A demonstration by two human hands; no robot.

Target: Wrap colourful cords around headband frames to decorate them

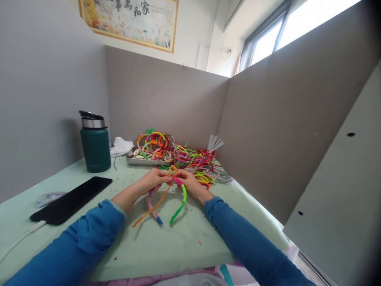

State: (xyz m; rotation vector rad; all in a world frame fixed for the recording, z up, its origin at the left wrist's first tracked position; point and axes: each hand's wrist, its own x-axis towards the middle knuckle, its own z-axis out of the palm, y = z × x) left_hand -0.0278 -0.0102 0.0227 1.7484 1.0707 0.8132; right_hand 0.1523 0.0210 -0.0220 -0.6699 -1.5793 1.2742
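A headband wrapped in coloured fuzzy stems stands with its arch up and its two ends toward me, green on the right, pink and blue on the left. At the top of the arch, my left hand pinches the band and an orange pipe cleaner. Close beside it, my right hand also has its fingers closed at the top of the band. The orange stem forms an upright loop between both hands, and its long tail hangs down to the left across the band. The fingertips partly hide the join.
Behind my hands lie a metal tray with finished headbands and a heap of pipe cleaners. To the left are a green bottle, white tissue and a black phone on a cable. Grey partitions surround the table.
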